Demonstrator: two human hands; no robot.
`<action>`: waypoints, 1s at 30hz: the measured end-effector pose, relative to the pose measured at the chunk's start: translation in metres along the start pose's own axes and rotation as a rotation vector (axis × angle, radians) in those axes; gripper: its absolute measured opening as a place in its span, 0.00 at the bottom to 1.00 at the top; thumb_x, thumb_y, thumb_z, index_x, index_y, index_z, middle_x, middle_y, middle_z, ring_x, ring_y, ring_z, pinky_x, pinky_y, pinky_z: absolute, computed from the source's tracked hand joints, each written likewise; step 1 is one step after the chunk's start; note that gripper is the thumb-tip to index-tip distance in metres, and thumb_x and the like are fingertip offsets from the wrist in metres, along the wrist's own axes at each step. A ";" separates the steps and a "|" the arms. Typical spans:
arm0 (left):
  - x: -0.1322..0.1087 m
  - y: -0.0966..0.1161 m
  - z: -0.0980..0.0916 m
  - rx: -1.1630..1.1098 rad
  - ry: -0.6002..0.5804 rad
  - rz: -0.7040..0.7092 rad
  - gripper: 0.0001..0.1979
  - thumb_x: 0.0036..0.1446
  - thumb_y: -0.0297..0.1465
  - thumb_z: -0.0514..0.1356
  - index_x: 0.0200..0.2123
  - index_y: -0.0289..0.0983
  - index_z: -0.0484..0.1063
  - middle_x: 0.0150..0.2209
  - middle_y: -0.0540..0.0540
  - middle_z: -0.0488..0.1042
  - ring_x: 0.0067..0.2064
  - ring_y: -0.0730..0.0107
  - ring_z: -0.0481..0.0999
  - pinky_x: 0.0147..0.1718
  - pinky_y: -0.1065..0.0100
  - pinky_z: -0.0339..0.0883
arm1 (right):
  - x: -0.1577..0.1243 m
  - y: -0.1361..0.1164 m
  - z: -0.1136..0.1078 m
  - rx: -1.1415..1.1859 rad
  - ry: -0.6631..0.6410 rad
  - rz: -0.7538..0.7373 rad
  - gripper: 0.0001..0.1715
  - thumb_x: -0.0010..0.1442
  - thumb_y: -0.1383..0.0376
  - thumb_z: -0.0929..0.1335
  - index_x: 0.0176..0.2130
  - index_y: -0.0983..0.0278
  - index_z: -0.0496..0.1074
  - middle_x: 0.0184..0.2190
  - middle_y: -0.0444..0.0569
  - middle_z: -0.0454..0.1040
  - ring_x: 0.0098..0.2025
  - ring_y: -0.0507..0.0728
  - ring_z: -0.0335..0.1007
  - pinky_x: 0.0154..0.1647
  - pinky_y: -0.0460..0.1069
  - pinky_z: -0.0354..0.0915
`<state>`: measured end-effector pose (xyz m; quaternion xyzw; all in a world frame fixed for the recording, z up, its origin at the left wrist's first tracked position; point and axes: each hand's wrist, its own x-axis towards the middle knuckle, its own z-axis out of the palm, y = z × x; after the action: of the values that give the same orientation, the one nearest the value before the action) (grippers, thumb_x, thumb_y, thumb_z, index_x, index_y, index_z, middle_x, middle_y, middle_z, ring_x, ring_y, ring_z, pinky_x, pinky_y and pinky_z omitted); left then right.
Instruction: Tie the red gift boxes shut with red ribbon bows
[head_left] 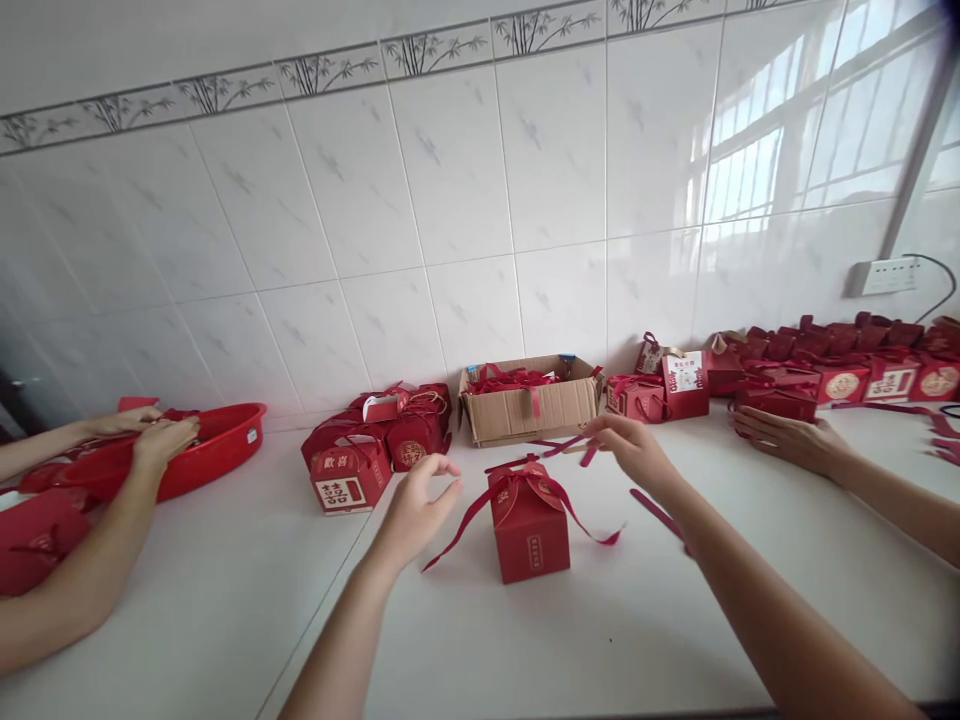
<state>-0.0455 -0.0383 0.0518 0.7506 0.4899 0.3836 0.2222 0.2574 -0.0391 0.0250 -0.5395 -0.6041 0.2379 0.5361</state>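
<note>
A small red gift box stands upright on the white table between my hands. A red ribbon is tied in a knot at its top, with long tails hanging to both sides. My left hand is beside the box on the left, holding nothing, its thumb and fingers curved apart. Behind the box and to its right, my right hand has its fingers drawn together at a short strip of red ribbon. Another ribbon strip shows beside my right wrist.
Ribbons fill a cardboard box against the tiled wall. Finished-looking red boxes stand left of it, and many more at right. A co-worker's hands are over a red basin; another person's hand is at right.
</note>
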 end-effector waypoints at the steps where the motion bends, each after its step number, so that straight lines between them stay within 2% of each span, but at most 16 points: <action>1: 0.002 0.004 0.010 -0.033 0.000 -0.020 0.08 0.52 0.37 0.56 0.35 0.40 0.66 0.44 0.45 0.72 0.51 0.61 0.69 0.54 0.59 0.57 | 0.000 -0.002 0.010 0.001 -0.051 0.014 0.12 0.56 0.61 0.60 0.32 0.64 0.70 0.32 0.50 0.74 0.37 0.58 0.72 0.38 0.52 0.66; 3: 0.005 0.007 0.026 -0.077 -0.014 -0.069 0.10 0.52 0.38 0.56 0.35 0.40 0.64 0.42 0.45 0.71 0.47 0.62 0.71 0.48 0.62 0.62 | -0.004 -0.003 0.029 0.000 -0.133 0.049 0.17 0.57 0.53 0.62 0.31 0.64 0.68 0.30 0.49 0.73 0.32 0.57 0.72 0.33 0.51 0.66; 6: 0.006 0.002 0.043 -0.128 -0.037 -0.136 0.13 0.50 0.40 0.59 0.34 0.39 0.61 0.39 0.45 0.69 0.41 0.64 0.72 0.41 0.64 0.66 | -0.016 0.000 0.049 -0.003 -0.192 0.092 0.23 0.56 0.46 0.63 0.28 0.64 0.64 0.26 0.47 0.69 0.29 0.55 0.68 0.27 0.48 0.63; 10: 0.006 -0.013 0.053 -0.180 -0.077 -0.190 0.16 0.49 0.42 0.59 0.36 0.39 0.60 0.40 0.46 0.67 0.37 0.68 0.71 0.38 0.66 0.65 | -0.026 0.006 0.061 0.052 -0.242 0.183 0.26 0.54 0.44 0.65 0.26 0.62 0.56 0.22 0.40 0.62 0.22 0.49 0.58 0.22 0.45 0.56; 13: 0.007 -0.018 0.056 -0.207 -0.127 -0.213 0.16 0.50 0.42 0.58 0.37 0.39 0.60 0.38 0.48 0.67 0.33 0.71 0.70 0.34 0.68 0.63 | -0.027 0.009 0.066 0.074 -0.230 0.185 0.26 0.55 0.45 0.65 0.26 0.61 0.54 0.20 0.37 0.58 0.21 0.48 0.51 0.21 0.44 0.51; 18: 0.008 -0.014 0.054 -0.192 -0.161 -0.241 0.19 0.48 0.44 0.61 0.36 0.39 0.60 0.33 0.51 0.66 0.33 0.70 0.67 0.33 0.69 0.60 | -0.028 0.011 0.069 0.075 -0.241 0.177 0.25 0.54 0.46 0.65 0.24 0.62 0.55 0.19 0.38 0.58 0.23 0.49 0.50 0.23 0.45 0.47; 22: 0.011 -0.013 0.048 -0.169 -0.194 -0.226 0.20 0.44 0.47 0.63 0.28 0.37 0.63 0.27 0.52 0.66 0.31 0.71 0.64 0.30 0.70 0.56 | -0.026 0.015 0.067 0.062 -0.265 0.174 0.28 0.54 0.46 0.66 0.20 0.63 0.54 0.18 0.38 0.53 0.22 0.48 0.46 0.22 0.46 0.44; 26: 0.011 -0.019 0.044 -0.164 -0.197 -0.226 0.22 0.41 0.50 0.63 0.22 0.37 0.63 0.22 0.55 0.61 0.27 0.73 0.58 0.27 0.70 0.51 | -0.022 0.022 0.057 0.054 -0.276 0.191 0.30 0.51 0.45 0.67 0.18 0.62 0.52 0.16 0.37 0.48 0.20 0.47 0.41 0.20 0.46 0.41; 30: 0.008 -0.025 0.042 -0.163 -0.160 -0.225 0.24 0.41 0.52 0.62 0.20 0.37 0.60 0.21 0.56 0.57 0.26 0.74 0.55 0.26 0.70 0.49 | -0.017 0.026 0.045 0.045 -0.263 0.191 0.31 0.47 0.45 0.69 0.18 0.62 0.52 0.15 0.36 0.47 0.20 0.47 0.41 0.19 0.46 0.41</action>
<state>-0.0240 -0.0188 0.0116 0.6987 0.5188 0.3336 0.3624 0.2245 -0.0342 -0.0179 -0.5466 -0.6095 0.3698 0.4392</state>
